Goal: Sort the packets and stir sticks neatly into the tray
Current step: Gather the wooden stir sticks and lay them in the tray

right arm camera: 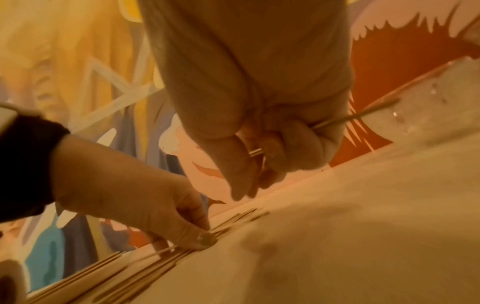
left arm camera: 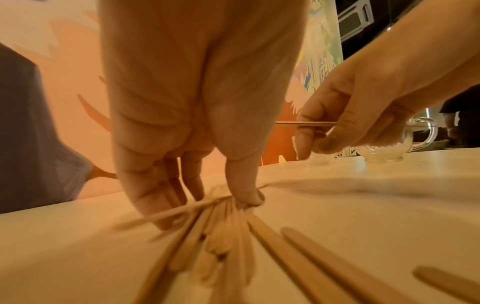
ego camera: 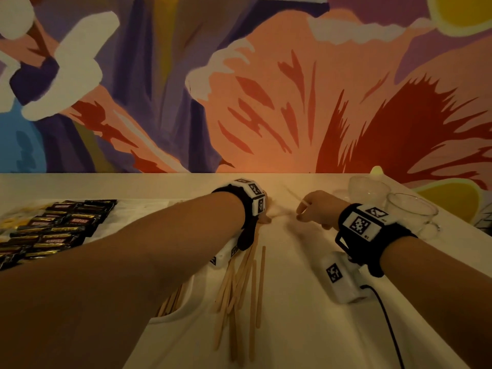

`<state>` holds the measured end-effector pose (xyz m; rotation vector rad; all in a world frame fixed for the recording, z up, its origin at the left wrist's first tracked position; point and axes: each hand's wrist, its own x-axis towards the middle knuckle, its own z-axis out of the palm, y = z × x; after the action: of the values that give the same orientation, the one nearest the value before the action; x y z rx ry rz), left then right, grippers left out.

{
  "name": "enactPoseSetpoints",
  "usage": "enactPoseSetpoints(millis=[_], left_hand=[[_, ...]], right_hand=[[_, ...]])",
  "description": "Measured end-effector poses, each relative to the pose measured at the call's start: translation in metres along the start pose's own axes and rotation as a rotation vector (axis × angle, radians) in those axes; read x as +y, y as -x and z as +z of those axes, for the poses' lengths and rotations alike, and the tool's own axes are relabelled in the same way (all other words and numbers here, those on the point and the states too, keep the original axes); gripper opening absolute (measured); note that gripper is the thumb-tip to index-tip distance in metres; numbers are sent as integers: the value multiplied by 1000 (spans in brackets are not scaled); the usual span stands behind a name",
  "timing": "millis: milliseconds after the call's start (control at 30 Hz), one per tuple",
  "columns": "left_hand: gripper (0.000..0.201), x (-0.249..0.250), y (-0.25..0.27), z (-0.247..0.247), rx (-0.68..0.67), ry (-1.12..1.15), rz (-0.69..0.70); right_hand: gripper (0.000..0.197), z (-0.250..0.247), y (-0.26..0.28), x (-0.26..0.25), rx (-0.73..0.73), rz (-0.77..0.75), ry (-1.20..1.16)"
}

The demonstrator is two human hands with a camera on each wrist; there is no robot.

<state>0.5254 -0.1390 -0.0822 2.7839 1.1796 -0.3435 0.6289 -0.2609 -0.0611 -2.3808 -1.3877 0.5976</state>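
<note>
Several wooden stir sticks (ego camera: pixel 245 283) lie fanned out on the white table. My left hand (ego camera: pixel 266 218) is at their far ends, its thumb and fingers (left arm camera: pixel 155 205) pinching the bunched tips (left arm camera: pixel 223 207); the wrist band hides most of it in the head view. To the right, just above the table, my right hand (ego camera: pixel 306 211) pinches a single stir stick (ego camera: pixel 294 195), which shows edge-on (left arm camera: pixel 306 123) between thumb and fingers. Dark coffee packets (ego camera: pixel 53 227) lie in rows at the far left. The rounded corner of a white tray (ego camera: pixel 170 316) shows beside my left forearm.
Two clear glass cups (ego camera: pixel 370 190) (ego camera: pixel 410 214) stand at the right behind my right wrist. A black cable (ego camera: pixel 386 315) trails from the right wrist camera toward the near edge. A painted wall rises directly behind the table.
</note>
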Motion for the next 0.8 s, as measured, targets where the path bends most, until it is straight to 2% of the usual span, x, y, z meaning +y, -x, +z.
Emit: enactPoseSetpoints(millis=[67,100,167,233,267,367,433,500,600,667,800], left_hand=[[38,-3,-7,3,51,-47,27],[35,-2,-7,2,54,-30,3],[43,-3,-23,7,10,-58,-24],[39,-2,-22,8,-12,-28,-38],[36,1,-16,7,-42,-27,-13],[43,9,-8,1,-96,-27,44],[44,12,-8,1,-126,-21,37],[46,14,-6,1,-103,-29,59],[47,16,-2,4,-86,-25,104],[46,18,3,3,-110,-23,90],[45,20,11,0,-138,30,21]], right_hand=[[3,2,5,0,-31,-8,-89],[2,2,6,0,-22,-17,-99],[4,-1,5,-1,19,-31,-95],[6,-3,3,-1,55,-26,-93],[10,-3,2,-2,67,-20,-99],[24,-2,0,0,72,18,-163],[23,-5,0,2,46,54,-241],[18,-12,0,7,36,87,-421],[11,-16,0,18,55,179,-852],[15,-7,1,22,2,228,-1075],[22,20,4,26,-117,243,-1304]])
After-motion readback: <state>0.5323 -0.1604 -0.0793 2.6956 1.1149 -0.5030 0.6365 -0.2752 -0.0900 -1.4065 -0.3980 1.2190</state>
